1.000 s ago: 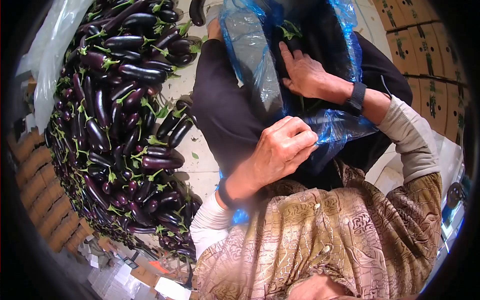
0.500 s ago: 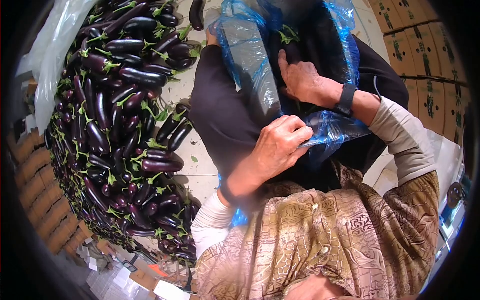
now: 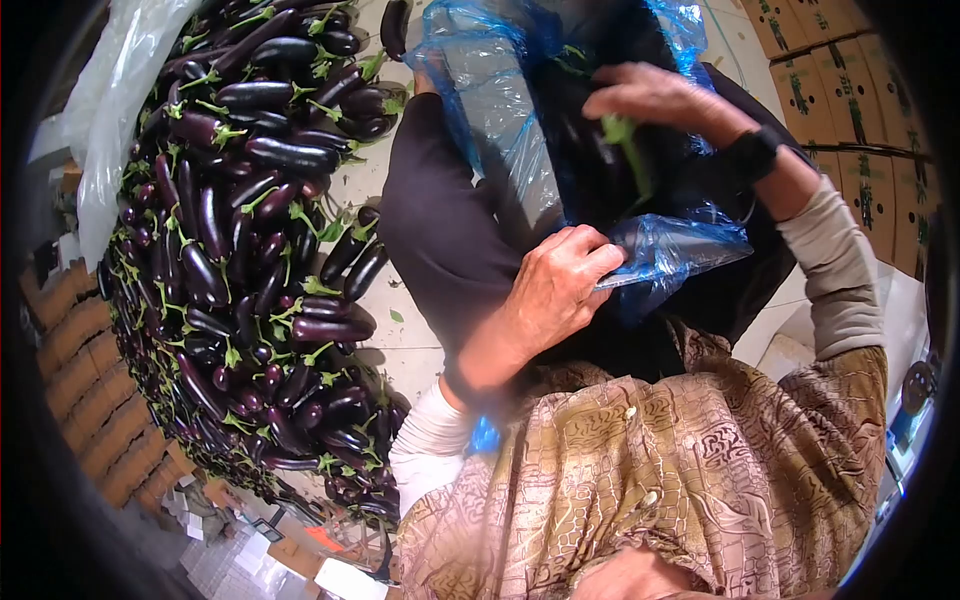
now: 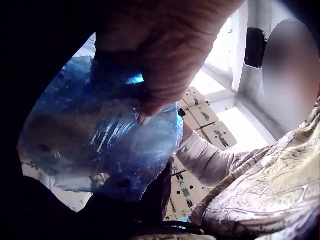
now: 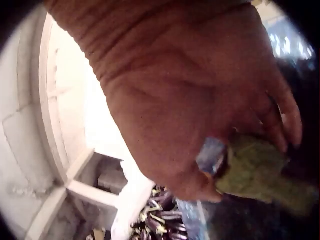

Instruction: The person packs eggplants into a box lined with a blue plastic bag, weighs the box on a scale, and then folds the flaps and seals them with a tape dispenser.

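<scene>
i have the left hand [image 3: 560, 282] gripping the blue bag [image 3: 680, 246] by its near edge. the right hand [image 3: 640, 93] overlaps an eggplant [image 3: 622, 138] at the bag's opening; i cannot tell whether its fingers grasp it.

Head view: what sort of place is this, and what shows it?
Probably a produce-packing or storage space: a large heap of eggplants lies beside the person, stacked cartons stand on the other side, and the left hand holds blue plastic.

A crinkled, translucent blue plastic liner [image 3: 680, 245] is gripped at its near edge by the left hand [image 3: 560, 285]. Over its opening, a blurred, green-stemmed eggplant [image 3: 622, 142] is partly covered by the right hand [image 3: 655, 95].
</scene>
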A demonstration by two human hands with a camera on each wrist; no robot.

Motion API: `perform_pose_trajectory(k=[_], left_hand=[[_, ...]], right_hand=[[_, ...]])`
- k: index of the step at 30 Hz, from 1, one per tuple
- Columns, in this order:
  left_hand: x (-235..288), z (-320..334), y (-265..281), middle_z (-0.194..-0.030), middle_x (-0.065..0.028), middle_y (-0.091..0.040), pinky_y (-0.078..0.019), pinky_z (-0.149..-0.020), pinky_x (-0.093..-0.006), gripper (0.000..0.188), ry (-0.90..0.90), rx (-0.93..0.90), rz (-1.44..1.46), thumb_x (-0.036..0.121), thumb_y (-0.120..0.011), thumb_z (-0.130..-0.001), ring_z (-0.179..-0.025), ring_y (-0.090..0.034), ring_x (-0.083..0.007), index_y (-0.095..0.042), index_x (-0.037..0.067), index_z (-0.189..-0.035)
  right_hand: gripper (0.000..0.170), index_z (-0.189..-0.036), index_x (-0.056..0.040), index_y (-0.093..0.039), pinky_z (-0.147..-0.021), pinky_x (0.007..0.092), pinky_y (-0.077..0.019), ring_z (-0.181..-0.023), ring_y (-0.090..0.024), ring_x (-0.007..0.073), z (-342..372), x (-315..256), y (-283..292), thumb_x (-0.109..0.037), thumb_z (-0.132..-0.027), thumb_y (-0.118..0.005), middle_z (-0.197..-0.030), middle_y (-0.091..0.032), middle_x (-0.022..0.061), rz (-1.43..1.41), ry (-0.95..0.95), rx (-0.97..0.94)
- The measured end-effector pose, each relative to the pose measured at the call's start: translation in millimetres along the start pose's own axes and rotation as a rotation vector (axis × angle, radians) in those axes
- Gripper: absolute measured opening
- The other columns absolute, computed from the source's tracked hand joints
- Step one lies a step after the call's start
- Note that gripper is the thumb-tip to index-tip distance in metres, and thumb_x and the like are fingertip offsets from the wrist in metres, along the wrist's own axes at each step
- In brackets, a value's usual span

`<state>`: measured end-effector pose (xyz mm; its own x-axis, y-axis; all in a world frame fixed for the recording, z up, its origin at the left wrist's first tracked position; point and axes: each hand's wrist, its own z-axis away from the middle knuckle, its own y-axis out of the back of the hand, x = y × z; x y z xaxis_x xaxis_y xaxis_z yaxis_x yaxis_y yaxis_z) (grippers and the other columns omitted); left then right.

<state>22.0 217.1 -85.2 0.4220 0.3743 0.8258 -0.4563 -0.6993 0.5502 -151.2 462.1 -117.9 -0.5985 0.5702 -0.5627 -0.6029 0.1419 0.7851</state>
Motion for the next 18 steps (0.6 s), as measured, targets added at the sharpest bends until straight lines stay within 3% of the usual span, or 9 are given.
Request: perform_pose_trajectory(k=[2,3,5,6,8,9,11,12,18], left_hand=[[-3.6,-1.8,-1.3,-0.095,-0.0139,-0.065,-0.0547,-0.077,-0.0401,0.037,-0.003,-0.025,-0.013,-0.001,-0.076,-0.066,-0.087,-0.065,-0.0337,-0.068,0.003,-0.102],[-4.3,-3.8,-2.1,-0.095,-0.0139,-0.065,-0.0547,-0.077,-0.0401,0.037,-0.006,-0.026,-0.011,-0.001,-0.076,-0.066,-0.087,-0.065,-0.0337,-0.068,0.003,-0.102],[-5.4,-4.5,-2.9,-0.096,-0.0142,-0.065,-0.0552,-0.077,-0.0401,0.038,-0.027,-0.023,0.011,-0.002,-0.076,-0.066,-0.087,-0.065,-0.0338,-0.068,0.003,-0.103],[-5.2,-4.3,-2.7,-0.096,-0.0142,-0.065,-0.0552,-0.077,-0.0401,0.038,-0.023,-0.024,0.012,-0.002,-0.076,-0.066,-0.087,-0.065,-0.0338,-0.068,0.003,-0.103],[-4.8,-4.9,-2.6,-0.098,-0.0144,-0.066,-0.0554,-0.078,-0.0401,0.04,-0.016,-0.029,0.003,-0.002,-0.076,-0.066,-0.088,-0.066,-0.0338,-0.068,0.004,-0.105],[-3.9,-5.0,-2.9,-0.098,-0.0144,-0.066,-0.0554,-0.078,-0.0401,0.04,-0.015,-0.031,0.006,-0.002,-0.076,-0.066,-0.088,-0.066,-0.0338,-0.068,0.004,-0.105],[-1.9,-6.3,-2.2,-0.092,-0.0137,-0.061,-0.0533,-0.078,-0.0426,0.038,-0.002,-0.009,0.053,-0.002,-0.076,-0.063,-0.089,-0.062,-0.035,-0.062,0.005,-0.097],[-1.9,-6.5,-2.7,-0.092,-0.0137,-0.061,-0.0533,-0.078,-0.0426,0.038,-0.007,-0.009,0.054,-0.002,-0.076,-0.063,-0.089,-0.062,-0.035,-0.062,0.005,-0.097],[-2.6,-5.8,-1.6,-0.092,-0.0138,-0.061,-0.0536,-0.078,-0.043,0.038,-0.009,-0.005,0.059,-0.004,-0.077,-0.062,-0.09,-0.062,-0.0356,-0.06,0.004,-0.095]], right_hand=[[0.029,-0.124,-0.0171,-0.064,-0.105,0.0372,-0.044,-0.125,-0.054,0.0348,21.6,7.1,21.3,-0.016,-0.096,-0.058,-0.135,-0.055,0.0193,-0.211,-0.302,0.145],[0.037,-0.126,-0.0124,-0.063,-0.104,0.0362,-0.0442,-0.122,-0.054,0.0334,13.8,-47.4,56.3,-0.018,-0.09,-0.066,-0.133,-0.057,0.0171,-0.252,-0.623,0.128],[0.045,-0.126,-0.0112,-0.064,-0.103,0.0369,-0.0443,-0.119,-0.055,0.0324,14.5,-41.8,71.7,-0.016,-0.082,-0.071,-0.129,-0.06,0.0135,-0.103,-0.663,0.036],[0.045,-0.126,-0.0112,-0.064,-0.103,0.0369,-0.0443,-0.119,-0.055,0.0324,13.2,-44.4,83.1,-0.016,-0.082,-0.071,-0.129,-0.06,0.0135,-0.106,-0.661,0.034],[0.055,-0.126,-0.0092,-0.065,-0.094,0.0398,-0.0521,-0.117,-0.057,0.0333,9.4,-50.8,104.9,-0.02,-0.074,-0.077,-0.126,-0.06,0.0161,0.364,-0.479,-0.24],[0.055,-0.126,-0.0092,-0.065,-0.094,0.0398,-0.0521,-0.117,-0.057,0.0333,17.0,-45.6,108.2,-0.02,-0.074,-0.077,-0.126,-0.06,0.0161,0.362,-0.48,-0.243],[0.059,-0.144,-0.0074,-0.047,-0.1,0.0385,-0.049,-0.108,-0.063,0.0346,37.7,-33.1,113.1,-0.029,-0.094,-0.069,-0.118,-0.068,0.0141,0.223,0.399,0.177],[0.05,-0.124,-0.0111,-0.066,-0.103,0.0387,-0.0446,-0.116,-0.056,0.0321,2.2,-63.1,101.6,-0.01,-0.074,-0.075,-0.123,-0.064,0.0108,0.295,-0.24,-0.226],[0.051,-0.123,-0.0108,-0.068,-0.096,0.0429,-0.0504,-0.117,-0.056,0.0334,-52.2,-43.6,35.0,-0.001,-0.073,-0.073,-0.123,-0.062,0.012,0.174,-0.05,-0.384]])
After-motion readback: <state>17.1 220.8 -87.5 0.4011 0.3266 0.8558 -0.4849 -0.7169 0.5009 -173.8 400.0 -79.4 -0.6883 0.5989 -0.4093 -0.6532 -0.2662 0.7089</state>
